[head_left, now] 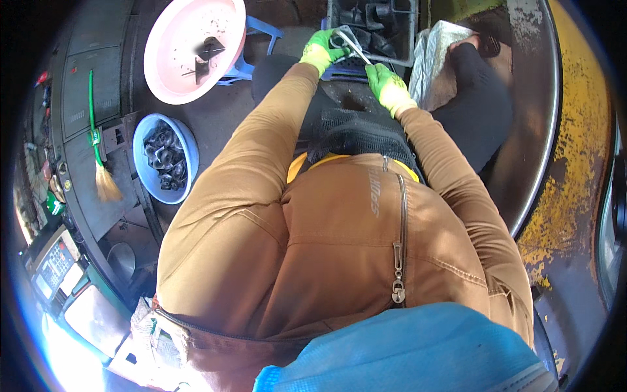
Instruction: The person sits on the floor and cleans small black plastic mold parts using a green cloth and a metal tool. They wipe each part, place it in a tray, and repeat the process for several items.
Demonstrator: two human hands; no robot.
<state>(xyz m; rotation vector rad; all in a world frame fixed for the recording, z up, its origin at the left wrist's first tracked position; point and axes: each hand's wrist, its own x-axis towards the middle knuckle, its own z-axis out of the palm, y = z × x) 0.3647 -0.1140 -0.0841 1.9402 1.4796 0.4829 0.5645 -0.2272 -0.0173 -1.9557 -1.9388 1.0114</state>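
My left hand, in a green and pale yellow glove, is closed around a small dark part at the near left corner of a black crate. Its fingers hide much of that part. A slim silver metal tool slants from my right hand up to the dark part. My right hand, gloved the same way, is closed on the tool's lower end. Whether the tool is scissors or a blade I cannot tell. Several black moulded pieces lie in the crate just beyond my hands.
To the left, a pink basin with a few black pieces rests by a blue stool. Nearer stands a blue basin of black parts. A silvery sack lies right of the crate; a worn yellow machine borders the right side.
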